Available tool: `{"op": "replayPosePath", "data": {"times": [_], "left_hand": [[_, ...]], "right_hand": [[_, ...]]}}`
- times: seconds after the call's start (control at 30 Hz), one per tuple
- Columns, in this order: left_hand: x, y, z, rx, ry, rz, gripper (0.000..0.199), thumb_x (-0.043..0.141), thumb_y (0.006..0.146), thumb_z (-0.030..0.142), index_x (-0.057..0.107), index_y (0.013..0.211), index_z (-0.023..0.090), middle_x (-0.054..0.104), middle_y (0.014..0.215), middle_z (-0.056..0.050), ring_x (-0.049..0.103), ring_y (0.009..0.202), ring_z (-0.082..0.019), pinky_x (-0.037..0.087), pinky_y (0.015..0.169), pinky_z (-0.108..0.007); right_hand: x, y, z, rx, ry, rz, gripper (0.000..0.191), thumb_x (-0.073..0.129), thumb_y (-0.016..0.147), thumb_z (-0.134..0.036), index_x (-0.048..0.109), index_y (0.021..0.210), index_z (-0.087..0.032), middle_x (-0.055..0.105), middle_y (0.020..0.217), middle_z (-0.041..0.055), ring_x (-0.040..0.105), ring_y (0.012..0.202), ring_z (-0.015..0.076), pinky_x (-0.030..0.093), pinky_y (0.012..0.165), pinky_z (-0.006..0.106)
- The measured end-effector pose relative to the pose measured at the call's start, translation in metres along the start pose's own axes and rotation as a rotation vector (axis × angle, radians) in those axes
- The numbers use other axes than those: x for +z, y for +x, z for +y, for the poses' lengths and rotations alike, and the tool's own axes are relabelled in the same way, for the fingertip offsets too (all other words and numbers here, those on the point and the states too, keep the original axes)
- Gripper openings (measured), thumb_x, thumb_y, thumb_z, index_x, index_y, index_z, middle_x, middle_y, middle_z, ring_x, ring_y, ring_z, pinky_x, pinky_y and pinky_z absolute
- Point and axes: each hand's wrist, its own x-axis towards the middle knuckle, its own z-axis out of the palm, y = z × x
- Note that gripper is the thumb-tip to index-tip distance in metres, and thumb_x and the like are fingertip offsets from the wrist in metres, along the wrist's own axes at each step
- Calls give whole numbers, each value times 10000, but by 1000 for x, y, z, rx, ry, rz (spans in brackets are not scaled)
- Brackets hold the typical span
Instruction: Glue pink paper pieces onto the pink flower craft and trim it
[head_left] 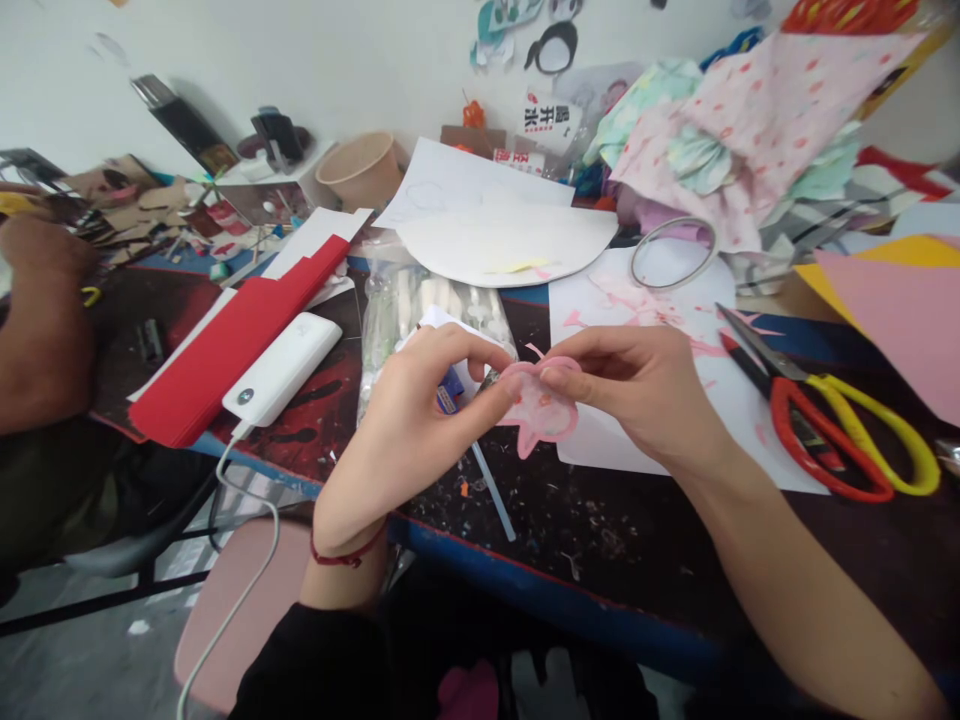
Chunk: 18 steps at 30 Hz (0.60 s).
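Between my two hands, above the dark table, is a small pink felt piece (541, 408) with rounded lobes and a paler patterned middle. My left hand (435, 400) pinches its left edge between thumb and forefinger. On the upper right side, my right hand (637, 385) grips the same piece with thumb and fingertips. A thin pink strip sticks up at its top edge. Scissors (832, 410) with red and yellow handles lie to the right of my right hand. Below my left hand a translucent stick (493, 492) rests on the table.
White paper (615, 440) with pink scraps lies under my right hand. A white power bank (283, 368) with a cable sits beside red sheets (240, 350) at left. Behind are a tape ring (673, 253), a bowl (361, 172) and fabric (795, 110). Another person's arm (45, 320) is far left.
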Motion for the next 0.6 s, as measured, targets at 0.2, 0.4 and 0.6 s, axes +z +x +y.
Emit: {"op": "replayPosePath", "data": {"times": [0.2, 0.4, 0.6], "left_hand": [[4, 2, 0, -29, -14, 32, 89, 658, 936, 258, 679, 867, 207, 668, 832, 2, 614, 835, -161, 456, 786, -334], [3, -1, -2, -24, 6, 32, 77, 661, 931, 270, 671, 880, 213, 677, 854, -6, 615, 843, -167, 457, 780, -332], [3, -1, 0, -19, 13, 34, 106, 642, 935, 258, 647, 843, 207, 675, 826, -8, 613, 829, -170, 462, 769, -331]], "right_hand": [[1, 0, -3, 31, -16, -8, 269, 862, 727, -491, 810, 821, -245, 768, 754, 10, 712, 687, 161, 612, 632, 293], [1, -1, -3, 22, -26, -6, 183, 864, 743, -415, 806, 800, -251, 755, 733, -13, 692, 664, 137, 602, 639, 278], [2, -2, -4, 27, -30, -15, 169, 868, 741, -392, 808, 799, -245, 747, 700, -14, 669, 623, 128, 565, 574, 262]]}}
